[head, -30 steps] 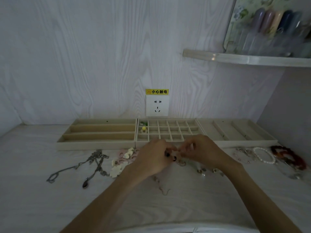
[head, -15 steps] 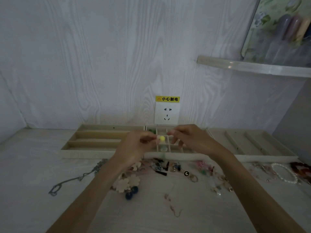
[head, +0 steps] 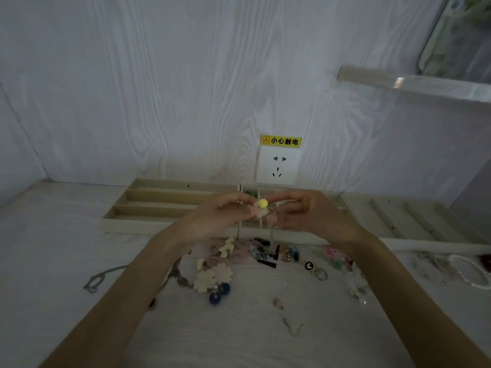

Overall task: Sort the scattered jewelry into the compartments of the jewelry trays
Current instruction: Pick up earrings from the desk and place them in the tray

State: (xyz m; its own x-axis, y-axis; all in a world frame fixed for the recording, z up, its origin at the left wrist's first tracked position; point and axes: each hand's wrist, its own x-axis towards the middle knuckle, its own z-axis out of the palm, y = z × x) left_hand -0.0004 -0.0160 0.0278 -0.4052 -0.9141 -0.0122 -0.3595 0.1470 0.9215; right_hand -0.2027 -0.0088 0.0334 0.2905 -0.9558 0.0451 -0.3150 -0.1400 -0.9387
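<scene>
Head view: both hands meet over the middle grid tray (head: pixel 341 201), fingertips pinching one small piece with a yellow bead (head: pixel 263 203) on top and a pale pink part below. Left hand (head: pixel 212 221) pinches it from the left, right hand (head: pixel 313 216) from the right, other fingers curled. Bead is held above the tray's front-left cells, not in one. Long-slot tray (head: pixel 159 205) left, angled-slot tray (head: pixel 414 221) right. Loose jewelry on the table (head: pixel 53 248) below: cream flower pieces (head: pixel 212 277), blue beads (head: pixel 219 293), a chain (head: pixel 98 281).
</scene>
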